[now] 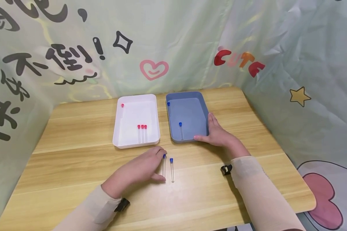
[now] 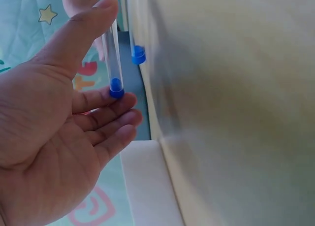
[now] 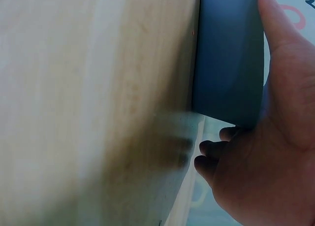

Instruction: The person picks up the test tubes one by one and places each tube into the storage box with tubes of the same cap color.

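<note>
Expect the two blue-capped tubes [image 1: 172,171] in front of the trays to be light, stiff, slick and likely fragile; pinch mid-shaft. Your left hand [image 1: 141,165] spans one lengthwise; whether it grips cannot be told. Your right hand [image 1: 222,136] grips the blue-grey tray [image 1: 188,109]: two blue caps [image 1: 180,124], one clear shaft. White tray [image 1: 136,112]: four red caps [image 1: 142,126], three clear shafts.

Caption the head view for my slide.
Left hand at a blue-capped tube, right hand holding the blue-gray tray beside the white tray.
</note>
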The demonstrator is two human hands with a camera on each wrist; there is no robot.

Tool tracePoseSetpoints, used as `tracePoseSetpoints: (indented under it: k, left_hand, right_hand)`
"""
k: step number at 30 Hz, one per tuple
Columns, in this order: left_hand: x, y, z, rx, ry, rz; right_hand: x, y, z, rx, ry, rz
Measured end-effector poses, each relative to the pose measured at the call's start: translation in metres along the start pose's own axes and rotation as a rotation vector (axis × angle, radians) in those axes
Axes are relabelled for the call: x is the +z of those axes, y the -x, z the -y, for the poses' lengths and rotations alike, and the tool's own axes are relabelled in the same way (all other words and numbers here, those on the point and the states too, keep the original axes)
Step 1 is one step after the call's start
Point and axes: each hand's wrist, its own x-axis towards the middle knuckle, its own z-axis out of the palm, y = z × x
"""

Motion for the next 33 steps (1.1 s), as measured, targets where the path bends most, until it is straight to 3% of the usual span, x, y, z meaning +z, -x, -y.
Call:
tracePoseSetpoints:
  k: [17, 24, 33]
  left_hand:
    - [-0.017, -0.016, -0.005, 0.033, -0.023, -0.118]
    - [-0.022, -0.022, -0.01, 0.021, -0.022, -0.109]
    - [-0.024, -0.035, -0.016, 0.066, -0.06, -0.145]
  right_hand:
    - [0.001, 0.0, 0.0, 0.006, 0.003, 0.005]
    - [0.001, 0.0, 0.002, 0.001, -0.008, -0.006]
    - [0.001, 0.0, 0.002, 0.01, -0.008, -0.008]
